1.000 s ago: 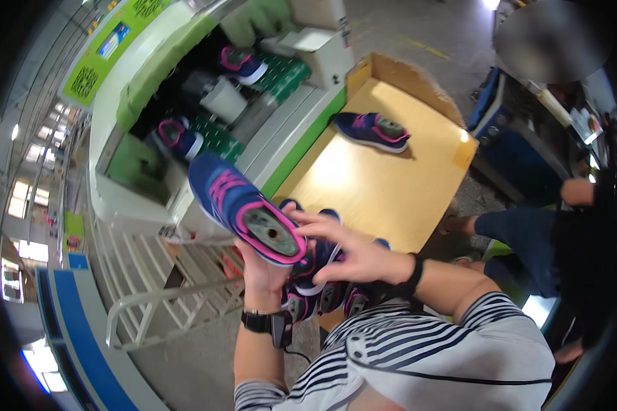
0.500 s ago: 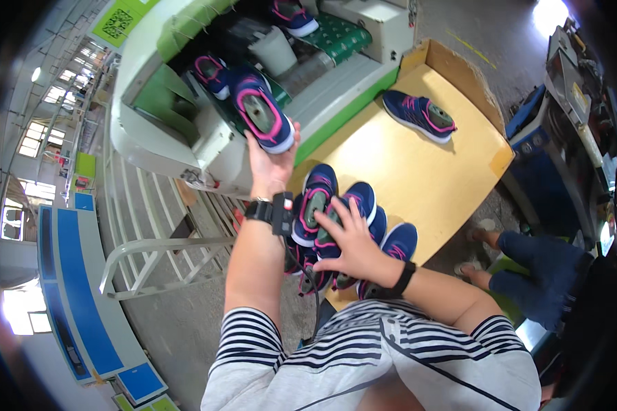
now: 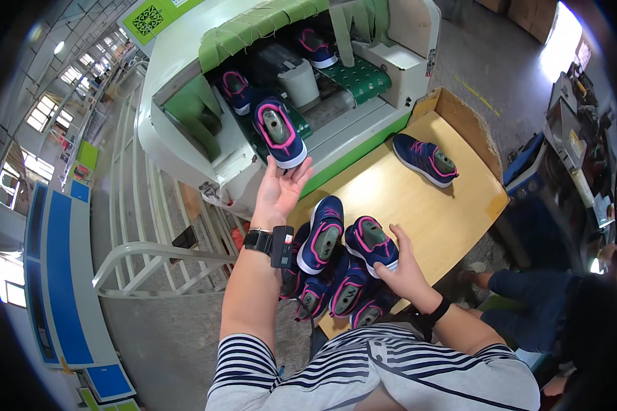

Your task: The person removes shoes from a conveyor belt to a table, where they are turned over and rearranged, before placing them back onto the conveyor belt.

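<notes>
My left hand [image 3: 283,190] is palm up with its fingers spread at the heel of a navy sneaker [image 3: 287,152] with pink trim. Whether the fingertips still touch that heel I cannot tell. The sneaker lies toe inward at the mouth of a white and green machine [image 3: 336,140]. My right hand [image 3: 408,270] grips another navy sneaker [image 3: 363,236] by its heel, thumb on the near side. Beside it, several matching sneakers [image 3: 322,240] are bunched at the near left of a tan board [image 3: 432,219]. Grey-green pieces show inside the shoe openings.
Inside the machine, two more sneakers [image 3: 235,91] [image 3: 315,46] sit by a green belt [image 3: 367,82]. One sneaker [image 3: 425,159] lies apart on the board, near a cardboard wall [image 3: 469,123]. White metal rails [image 3: 158,246] stand left. At right, a person's dark-clad legs [image 3: 528,294] show.
My left hand has drawn back from the sneaker, which sits slightly deeper in the machine. My right hand, earlier spread over the bunched sneakers, now holds one and has shifted right.
</notes>
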Demonstrator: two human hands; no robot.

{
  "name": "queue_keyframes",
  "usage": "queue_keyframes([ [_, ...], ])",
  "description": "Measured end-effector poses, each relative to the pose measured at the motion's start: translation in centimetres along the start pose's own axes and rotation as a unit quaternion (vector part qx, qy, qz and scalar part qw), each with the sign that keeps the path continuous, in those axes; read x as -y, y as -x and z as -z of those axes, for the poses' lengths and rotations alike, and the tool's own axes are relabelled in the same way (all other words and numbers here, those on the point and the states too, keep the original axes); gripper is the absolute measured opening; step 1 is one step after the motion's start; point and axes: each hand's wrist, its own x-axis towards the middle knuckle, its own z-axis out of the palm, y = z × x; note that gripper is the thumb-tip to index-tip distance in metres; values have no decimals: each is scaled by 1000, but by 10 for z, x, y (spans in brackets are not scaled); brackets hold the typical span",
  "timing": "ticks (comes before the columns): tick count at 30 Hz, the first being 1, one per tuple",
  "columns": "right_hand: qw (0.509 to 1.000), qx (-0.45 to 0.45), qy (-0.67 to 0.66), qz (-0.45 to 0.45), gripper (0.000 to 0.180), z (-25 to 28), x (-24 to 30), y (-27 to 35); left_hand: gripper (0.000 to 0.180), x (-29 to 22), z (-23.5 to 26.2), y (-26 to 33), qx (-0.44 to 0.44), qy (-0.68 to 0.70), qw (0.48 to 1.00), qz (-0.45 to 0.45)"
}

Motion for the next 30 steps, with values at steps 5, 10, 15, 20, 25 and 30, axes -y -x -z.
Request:
queue_keyframes([
  [5, 974, 10, -193, -115, 57, 28, -38, -25, 53, 8, -3, -18, -21, -10, 999, -21],
  [10, 914, -103, -378, -106, 45, 62, -35, -66, 50, -5, 10, 5, 41, -60, 996, 54],
  [15, 941, -95, -288, 152, 69, 75, 31, -188, 46, 1, 36, 56, 45, -110, 987, 108],
  [20, 974, -95, 102, 178, 78, 67, 20, -343, 44, 20, 43, 93, 13, -189, 967, 172],
  [25, 974, -48, 178, 135, 97, 98, -23, -356, 46, -9, 64, 162, -58, -269, 945, 175],
  [30, 945, 33, 326, -1, 70, 152, -124, -241, 47, -14, 93, 201, -95, -284, 944, 136],
])
